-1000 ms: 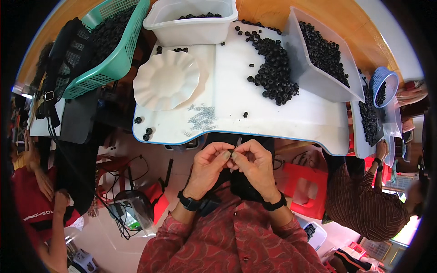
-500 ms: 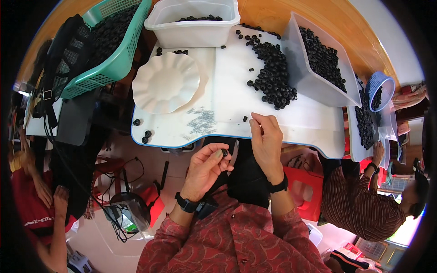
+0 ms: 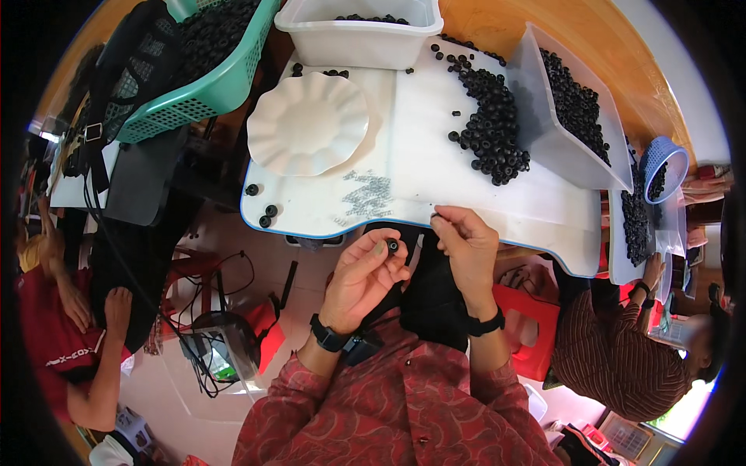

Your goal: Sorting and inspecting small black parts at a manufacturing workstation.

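Note:
My left hand pinches a small round black part between thumb and fingers, its hole facing up. Just to its right, at the table's front edge, the thumb and fingertips of my right hand are closed on a small black piece, mostly hidden by the fingers. Beyond my right hand lies a loose pile of black parts on the white table. A white dish with a wavy rim sits on the left part of the table.
A white tub stands at the back, a translucent bin of black parts at the right. Left of the table is a green basket. Several loose parts lie near the left edge. People sit on both sides; a red stool is below right.
The small black piece that lay by the table's front edge is now in my right fingertips. My left hand has turned its part so the hole shows. The view has shifted slightly.

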{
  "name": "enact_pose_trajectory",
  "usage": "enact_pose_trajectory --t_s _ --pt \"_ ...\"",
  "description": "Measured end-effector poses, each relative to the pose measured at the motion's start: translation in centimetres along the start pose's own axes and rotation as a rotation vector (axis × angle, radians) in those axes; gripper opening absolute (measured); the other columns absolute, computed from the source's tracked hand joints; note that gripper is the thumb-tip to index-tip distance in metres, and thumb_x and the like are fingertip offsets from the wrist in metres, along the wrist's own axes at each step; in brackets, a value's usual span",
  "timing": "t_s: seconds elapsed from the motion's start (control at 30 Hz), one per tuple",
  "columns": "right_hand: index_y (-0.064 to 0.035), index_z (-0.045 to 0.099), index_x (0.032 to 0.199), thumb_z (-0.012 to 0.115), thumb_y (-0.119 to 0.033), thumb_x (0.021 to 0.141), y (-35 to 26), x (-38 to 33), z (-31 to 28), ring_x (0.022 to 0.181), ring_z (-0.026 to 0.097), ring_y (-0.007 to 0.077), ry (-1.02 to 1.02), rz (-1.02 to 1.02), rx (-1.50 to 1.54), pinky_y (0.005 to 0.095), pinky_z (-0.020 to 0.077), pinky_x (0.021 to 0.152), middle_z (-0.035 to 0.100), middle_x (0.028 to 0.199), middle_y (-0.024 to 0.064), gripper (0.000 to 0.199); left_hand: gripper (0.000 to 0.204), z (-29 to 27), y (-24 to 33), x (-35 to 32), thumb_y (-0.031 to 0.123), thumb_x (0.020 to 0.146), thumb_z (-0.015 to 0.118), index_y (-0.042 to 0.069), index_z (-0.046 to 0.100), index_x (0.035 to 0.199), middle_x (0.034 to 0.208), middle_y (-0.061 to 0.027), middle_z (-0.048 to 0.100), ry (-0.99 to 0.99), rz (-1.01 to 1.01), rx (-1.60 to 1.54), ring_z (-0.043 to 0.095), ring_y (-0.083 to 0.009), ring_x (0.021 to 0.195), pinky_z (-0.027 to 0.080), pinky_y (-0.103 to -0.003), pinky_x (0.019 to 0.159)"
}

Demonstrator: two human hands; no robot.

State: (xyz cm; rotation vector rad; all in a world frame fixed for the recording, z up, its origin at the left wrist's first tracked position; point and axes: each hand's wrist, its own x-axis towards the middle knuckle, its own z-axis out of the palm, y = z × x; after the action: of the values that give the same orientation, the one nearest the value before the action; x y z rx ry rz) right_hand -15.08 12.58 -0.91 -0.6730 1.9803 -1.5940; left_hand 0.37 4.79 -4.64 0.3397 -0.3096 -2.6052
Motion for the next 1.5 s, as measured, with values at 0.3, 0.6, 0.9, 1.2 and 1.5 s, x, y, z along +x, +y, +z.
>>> enact_pose_trajectory --t_s 0.3,0.6,0.9,1.2,1.5 --pt "-0.0017 0.069 0.11 0.064 -0.004 0.092 -0.4 -3.0 -0.7 0.064 0.053 0.0029 -0.172 0.064 0.25 0.0181 0.0428 0.057 0.067 0.085 -0.0002 0.019 0.024 0.0 -1.0 0.8 0.01 0.098 0.055 -0.001 0.058 0.119 0.105 -0.0108 0.066 -0.051 -0.003 0.01 0.064 -0.0127 0.085 0.057 -0.035 0.083" --pt "-0.0014 0.069 0.106 0.064 -0.004 0.092 -0.1 -3.6 -1.2 0.066 0.053 0.003 -0.154 0.053 0.278 0.0182 0.0429 0.057 0.064 0.085 -0.0008 0.016 0.025 0.6 -1.4 0.9 0.011 0.098 0.056 -0.001 0.059 0.119 0.103 -0.0101 0.067 -0.043 -0.013 0.032 0.063 -0.0123 0.084 0.057 -0.035 0.083" --pt "0.0001 0.068 0.103 0.064 0.003 0.089 -0.3 -4.0 -0.7 0.074 0.058 0.0063 -0.114 -0.103 0.212 0.0186 0.0477 0.064 0.06 0.097 0.0036 0.015 0.024 1.0 -1.9 1.0 0.01 0.098 0.056 -0.002 0.06 0.118 0.098 -0.0078 0.066 -0.006 -0.018 0.025 0.063 -0.0123 0.082 0.057 -0.034 0.081" --pt "-0.0005 0.069 0.101 0.065 0.003 0.089 -0.1 -4.1 0.0 0.079 0.06 0.0076 -0.063 -0.2 0.131 0.0183 0.0491 0.065 0.059 0.099 0.0048 0.014 0.023 1.1 -2.0 0.9 0.009 0.098 0.055 -0.002 0.06 0.117 0.092 -0.0057 0.064 0.03 -0.006 0.037 0.063 -0.0116 0.08 0.057 -0.033 0.081" --pt "-0.0005 0.069 0.102 0.065 0.002 0.089 0.0 -4.2 0.3 0.077 0.059 0.0071 -0.06 -0.194 0.151 0.0178 0.0486 0.062 0.059 0.098 0.0044 0.014 0.024 0.8 -2.0 0.8 0.01 0.098 0.056 0.0 0.061 0.119 0.097 -0.0064 0.064 0.0 0.001 0.055 0.061 -0.0137 0.086 0.053 -0.03 0.079"
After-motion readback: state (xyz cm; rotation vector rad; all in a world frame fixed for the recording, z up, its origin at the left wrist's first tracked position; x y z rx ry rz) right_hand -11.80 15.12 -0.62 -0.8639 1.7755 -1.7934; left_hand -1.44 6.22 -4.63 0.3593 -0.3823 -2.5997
